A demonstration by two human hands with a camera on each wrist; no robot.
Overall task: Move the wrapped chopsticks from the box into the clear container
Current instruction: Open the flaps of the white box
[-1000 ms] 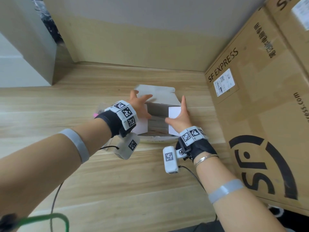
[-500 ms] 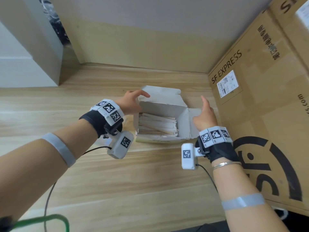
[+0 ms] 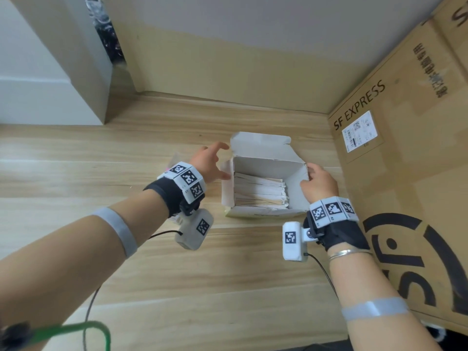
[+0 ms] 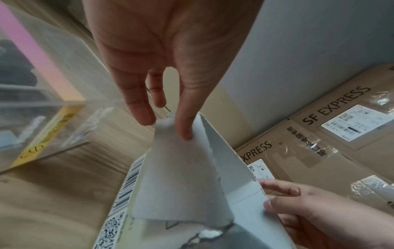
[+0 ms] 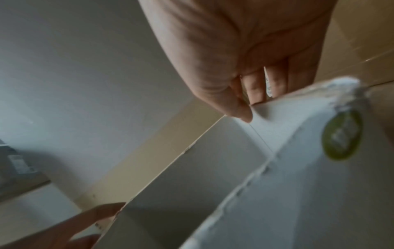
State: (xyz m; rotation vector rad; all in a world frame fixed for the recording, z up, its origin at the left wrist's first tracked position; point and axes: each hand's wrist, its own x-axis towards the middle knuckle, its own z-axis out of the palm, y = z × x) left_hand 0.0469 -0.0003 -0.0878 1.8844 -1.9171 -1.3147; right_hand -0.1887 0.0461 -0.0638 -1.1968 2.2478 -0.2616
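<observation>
A white cardboard box [image 3: 266, 164] stands open on the wooden surface, its rear lid flap up. Paper-wrapped chopsticks [image 3: 259, 192] lie stacked inside. My left hand [image 3: 222, 160] is at the box's left side flap [image 4: 177, 168], thumb on its inner face and a finger behind it, pinching it [image 4: 166, 123]. My right hand [image 3: 307, 176] pinches the right side flap [image 5: 283, 121], thumb inside and fingers outside [image 5: 249, 107]. The clear container [image 4: 42, 109] stands just left of the box, mostly hidden behind my left wrist in the head view [image 3: 176, 159].
Large SF Express cartons [image 3: 405, 173] wall off the right side, close to the box. A wall [image 3: 228, 59] closes the back and a white cabinet [image 3: 38, 84] stands far left. Bare wooden surface [image 3: 202, 287] lies in front of the box. Cables trail from both wrists.
Both hands have swung the side flaps from over the opening outward, and moved apart. The wrapped chopsticks inside are now uncovered.
</observation>
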